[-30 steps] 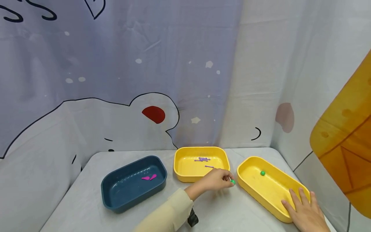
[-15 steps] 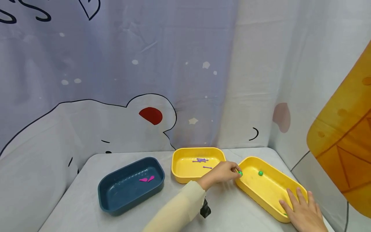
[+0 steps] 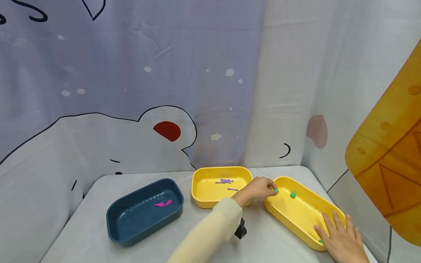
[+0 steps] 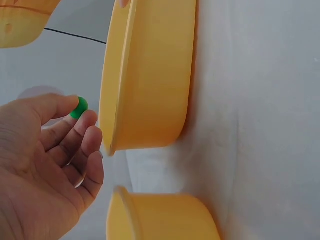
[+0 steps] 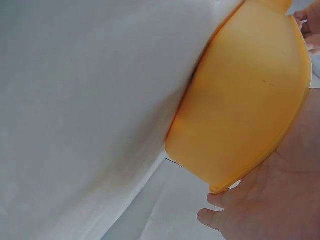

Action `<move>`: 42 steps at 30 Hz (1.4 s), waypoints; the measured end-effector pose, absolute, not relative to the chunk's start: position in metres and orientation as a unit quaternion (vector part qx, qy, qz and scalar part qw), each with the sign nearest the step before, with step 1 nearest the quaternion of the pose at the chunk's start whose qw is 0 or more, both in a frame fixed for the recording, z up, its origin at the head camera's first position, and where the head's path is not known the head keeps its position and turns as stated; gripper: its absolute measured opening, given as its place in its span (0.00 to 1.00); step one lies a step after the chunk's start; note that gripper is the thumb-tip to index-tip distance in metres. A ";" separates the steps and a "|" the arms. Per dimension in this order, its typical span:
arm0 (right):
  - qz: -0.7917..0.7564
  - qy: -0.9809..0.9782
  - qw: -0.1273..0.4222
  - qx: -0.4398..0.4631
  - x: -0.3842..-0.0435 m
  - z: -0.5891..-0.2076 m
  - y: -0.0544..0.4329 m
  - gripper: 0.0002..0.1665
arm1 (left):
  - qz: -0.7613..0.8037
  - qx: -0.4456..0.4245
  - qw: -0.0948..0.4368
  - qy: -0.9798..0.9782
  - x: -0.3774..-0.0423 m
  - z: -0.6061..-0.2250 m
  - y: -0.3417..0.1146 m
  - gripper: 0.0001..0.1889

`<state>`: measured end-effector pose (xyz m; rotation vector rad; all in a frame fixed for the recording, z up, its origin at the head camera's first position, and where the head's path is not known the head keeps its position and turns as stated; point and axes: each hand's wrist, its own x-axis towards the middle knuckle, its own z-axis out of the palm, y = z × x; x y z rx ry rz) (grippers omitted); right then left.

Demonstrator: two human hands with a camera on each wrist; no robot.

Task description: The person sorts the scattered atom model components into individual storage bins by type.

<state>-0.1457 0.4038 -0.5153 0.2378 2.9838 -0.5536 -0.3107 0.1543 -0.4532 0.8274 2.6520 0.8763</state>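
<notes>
Between thumb and fingertips my left hand (image 3: 258,189) pinches a small green ball (image 4: 83,107), held over the far left rim of the right-hand yellow tray (image 3: 304,212). Another green ball (image 3: 292,195) lies on that tray's floor. My right hand (image 3: 343,239) rests with spread, straight fingers over the tray's near end. A bit of green (image 3: 320,241) shows beside its fingers, mostly hidden. In the right wrist view, the right hand (image 5: 272,200) lies along the tray's rim.
A smaller yellow tray (image 3: 204,191) with several thin purple sticks (image 3: 225,180) stands at the back middle. To the left sits a dark blue tray (image 3: 131,215) holding two magenta pieces (image 3: 159,204). Printed cloth walls (image 3: 223,91) enclose the table's back and sides.
My left hand has moved right and slightly away from me, carrying the green ball from beside the tray to over its rim. The right hand stays on the tray; green now shows beside it.
</notes>
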 end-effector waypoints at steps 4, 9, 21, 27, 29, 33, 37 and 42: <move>-0.184 0.980 0.031 0.065 -0.149 -0.518 0.402 0.55 | 0.308 0.253 0.112 0.910 -0.311 -0.452 0.157 0.08; -0.187 0.981 0.023 0.050 -0.153 -0.518 0.397 0.54 | 0.318 0.216 0.105 0.917 -0.311 -0.448 0.158 0.09; -0.182 0.982 0.033 0.040 -0.160 -0.521 0.397 0.54 | 0.333 0.205 0.075 0.918 -0.315 -0.450 0.147 0.09; -0.176 0.982 0.044 0.041 -0.163 -0.517 0.405 0.56 | 0.328 0.218 0.067 0.917 -0.313 -0.449 0.137 0.09; -0.178 0.982 0.047 0.042 -0.164 -0.516 0.408 0.56 | 0.326 0.224 0.066 0.916 -0.311 -0.447 0.132 0.09; -0.177 0.983 0.041 0.036 -0.168 -0.513 0.413 0.56 | 0.317 0.242 0.059 0.915 -0.305 -0.442 0.121 0.10; -0.172 0.984 0.016 0.036 -0.168 -0.507 0.413 0.55 | 0.307 0.269 0.057 0.911 -0.296 -0.439 0.110 0.11; -0.163 0.983 -0.083 0.015 -0.171 -0.497 0.395 0.42 | 0.292 0.303 0.046 0.906 -0.281 -0.438 0.093 0.12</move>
